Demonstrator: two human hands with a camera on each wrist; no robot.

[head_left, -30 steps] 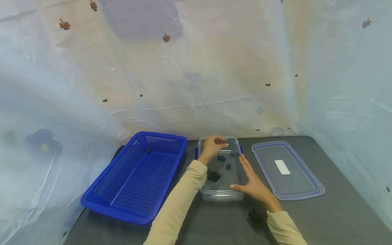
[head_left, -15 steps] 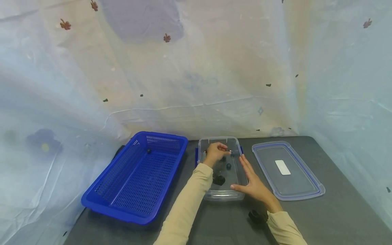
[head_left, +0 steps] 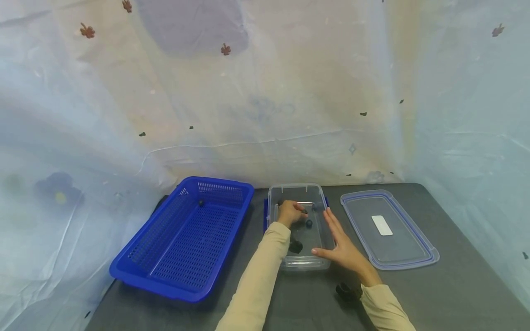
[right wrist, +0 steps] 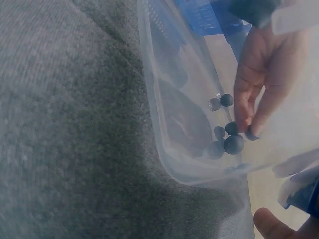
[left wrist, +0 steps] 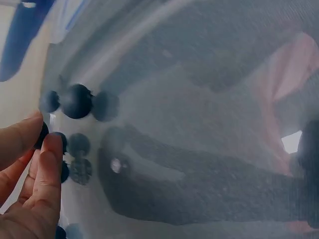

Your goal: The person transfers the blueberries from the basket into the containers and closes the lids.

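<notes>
A clear plastic container (head_left: 304, 264) stands in the middle, with several blueberries on its floor. My left hand (head_left: 291, 214) reaches down into it and pinches one blueberry (left wrist: 42, 137) between thumb and fingertips. Close beside those fingers, more blueberries (left wrist: 77, 101) lie near the wall, and their reflections show in the plastic. One loose blueberry (head_left: 309, 224) sits just right of the hand in the head view. My right hand (head_left: 345, 250) lies along the container's right side, fingers straight against the wall and thumb spread toward the near corner.
To the left stands a blue perforated basket (head_left: 238, 230) with one small dark berry (head_left: 201, 203) near its far end. On the right the container's clear lid (head_left: 397, 246) lies flat on the grey table (head_left: 451, 285). A patterned plastic sheet (head_left: 265, 92) hangs behind.
My left hand has come from above the container's far end nearer and down into it, and its fingers now pinch a blueberry. The right hand has stayed in place.
</notes>
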